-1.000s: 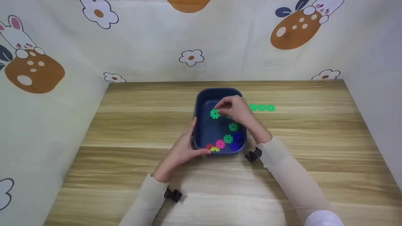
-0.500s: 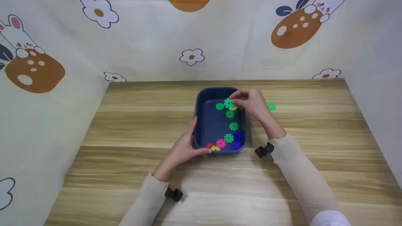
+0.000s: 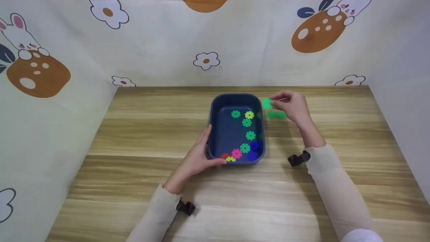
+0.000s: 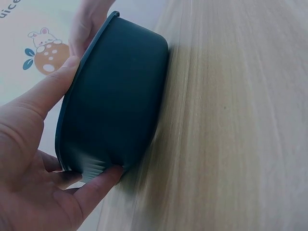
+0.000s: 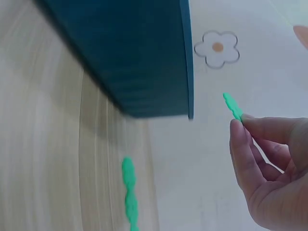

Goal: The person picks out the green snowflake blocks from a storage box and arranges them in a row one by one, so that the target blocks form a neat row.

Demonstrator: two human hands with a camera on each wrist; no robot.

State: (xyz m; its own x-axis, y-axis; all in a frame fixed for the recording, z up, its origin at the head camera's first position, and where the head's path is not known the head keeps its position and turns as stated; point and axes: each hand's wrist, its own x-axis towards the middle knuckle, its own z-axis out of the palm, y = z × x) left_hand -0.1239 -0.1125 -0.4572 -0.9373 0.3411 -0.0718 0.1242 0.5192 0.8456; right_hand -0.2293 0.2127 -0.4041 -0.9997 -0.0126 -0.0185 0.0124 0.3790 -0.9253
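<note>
In the head view a dark blue plastic bin point(image 3: 223, 134) stands on the table. My left hand point(image 3: 196, 161) grips its near left corner, with the thumb along the near rim and fingers against the left side; the left wrist view shows the bin's wall point(image 4: 115, 86) between them. My right hand point(image 3: 294, 107) pinches a green notched snowflake disc point(image 3: 267, 103) between thumb and fingertips, just right of the bin's far right rim. Below that hand lies a row of green discs point(image 3: 276, 115) on the table, partly hidden by it in the head view.
Inside the bin lie several more discs: green point(image 3: 250, 135), yellow point(image 3: 249, 115), pink point(image 3: 236, 154), blue point(image 3: 252, 156) and red point(image 3: 225, 156). Behind the wooden table point(image 3: 151, 134) hangs a printed cloth backdrop point(image 3: 161, 43).
My right hand has moved right with the pinched green disc, from over the bin to outside its right rim. The left hand keeps its grip on the bin.
</note>
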